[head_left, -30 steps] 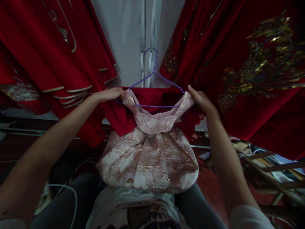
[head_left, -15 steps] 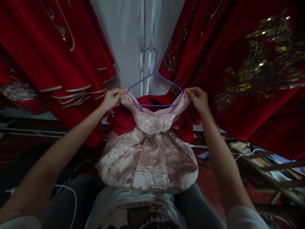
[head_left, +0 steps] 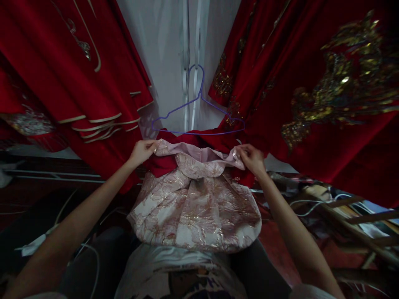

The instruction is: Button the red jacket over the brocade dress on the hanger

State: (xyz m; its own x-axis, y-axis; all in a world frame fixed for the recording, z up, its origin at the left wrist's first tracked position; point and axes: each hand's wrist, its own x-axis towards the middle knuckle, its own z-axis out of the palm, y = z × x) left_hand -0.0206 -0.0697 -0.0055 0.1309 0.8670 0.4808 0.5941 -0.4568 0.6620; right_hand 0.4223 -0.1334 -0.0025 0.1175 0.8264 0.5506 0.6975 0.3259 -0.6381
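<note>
A small pink and gold brocade dress [head_left: 195,203] hangs down in front of me. My left hand [head_left: 141,151] pinches its left shoulder. My right hand [head_left: 252,158] pinches its right shoulder. Both shoulders are below the purple wire hanger [head_left: 199,120], which hangs bare above the dress on white straps [head_left: 190,50]. A red cloth [head_left: 162,164] lies behind the dress's neckline.
Red embroidered garments hang on the left [head_left: 71,74] and on the right [head_left: 327,95], with a white wall [head_left: 162,50] between them. Wooden slats [head_left: 358,220] and white cables [head_left: 90,249] lie low at the sides.
Both hands have come down with the dress's shoulders, which have slipped off the hanger's ends. The hanger stays up and is now bare.
</note>
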